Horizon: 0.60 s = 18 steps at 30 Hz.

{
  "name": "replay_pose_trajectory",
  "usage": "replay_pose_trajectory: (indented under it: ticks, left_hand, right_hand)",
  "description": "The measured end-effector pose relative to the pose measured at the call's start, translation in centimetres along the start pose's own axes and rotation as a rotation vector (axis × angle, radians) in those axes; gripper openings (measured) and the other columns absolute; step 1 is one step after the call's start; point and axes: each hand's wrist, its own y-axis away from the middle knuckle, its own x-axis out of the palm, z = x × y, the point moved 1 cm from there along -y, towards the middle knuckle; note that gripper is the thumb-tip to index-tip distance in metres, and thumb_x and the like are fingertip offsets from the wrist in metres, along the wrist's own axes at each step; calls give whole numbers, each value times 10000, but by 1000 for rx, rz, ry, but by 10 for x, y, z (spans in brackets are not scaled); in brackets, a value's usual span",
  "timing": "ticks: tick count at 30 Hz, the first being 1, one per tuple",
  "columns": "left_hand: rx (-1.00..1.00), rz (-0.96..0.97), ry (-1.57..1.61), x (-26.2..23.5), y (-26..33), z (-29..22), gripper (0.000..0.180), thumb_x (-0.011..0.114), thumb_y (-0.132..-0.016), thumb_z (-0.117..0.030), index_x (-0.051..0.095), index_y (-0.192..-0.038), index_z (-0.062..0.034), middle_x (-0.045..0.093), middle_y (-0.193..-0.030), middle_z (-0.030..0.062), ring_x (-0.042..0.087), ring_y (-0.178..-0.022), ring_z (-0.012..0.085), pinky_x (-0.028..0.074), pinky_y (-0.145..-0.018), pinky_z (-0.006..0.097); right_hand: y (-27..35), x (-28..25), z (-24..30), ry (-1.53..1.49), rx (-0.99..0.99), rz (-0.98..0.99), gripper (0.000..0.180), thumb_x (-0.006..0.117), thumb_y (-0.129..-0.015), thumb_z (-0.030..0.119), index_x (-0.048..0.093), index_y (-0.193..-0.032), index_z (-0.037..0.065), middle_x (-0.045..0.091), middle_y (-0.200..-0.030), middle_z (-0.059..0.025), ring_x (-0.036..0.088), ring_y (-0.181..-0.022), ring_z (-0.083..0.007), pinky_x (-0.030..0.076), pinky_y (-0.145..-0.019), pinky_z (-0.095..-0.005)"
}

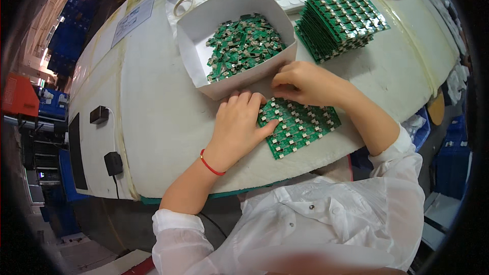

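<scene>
Head | circuit panel [300,131] on pale worktable [158,132] | blue containers [71,30] left

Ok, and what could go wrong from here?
Three possible risks:
1. Both the left hand and right hand are close to the white box; a bump might shift it and disturb the loose small boards inside.
2. The tall stack of green panels has uneven edges and stands near the right hand, so a knock could make some slide.
3. The left thumb lies on the component-covered green panel; pressing hard might stress its parts.
</scene>
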Motion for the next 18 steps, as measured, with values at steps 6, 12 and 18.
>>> replay_pose_trajectory:
  ticks: [6, 12, 18]
  left_hand:
    - [-81, -32, -118, -5, 8, -9, 387, 771, -746, -341, 616, -964, -62, 590, -918, 81, 569, -881, 275, 444, -749, 399]
    - [21, -212, 14, 4, 2, -9, 285, 731, -803, -252, 636, -986, -55, 589, -877, 67, 568, -860, 267, 456, -753, 391]
    - [25, -241, 56, 18, -4, 0, 111, 688, -842, -161, 663, -916, -83, 600, -800, 46, 578, -790, 247, 479, -680, 376]
  right_hand:
    - [6, 15, 5, 77, -67, -48, 133, 720, -796, 92, 646, -872, 12, 596, -850, -151, 604, -853, -341, 489, -746, -425]
    - [7, 9, 7, 5, 61, 13, 122, 712, -796, 80, 635, -862, 12, 600, -847, -148, 619, -814, -355, 492, -724, -434]
    - [8, 11, 10, 87, 40, 13, 98, 698, -796, 58, 621, -839, 14, 607, -854, -144, 619, -814, -356, 494, -706, -436]
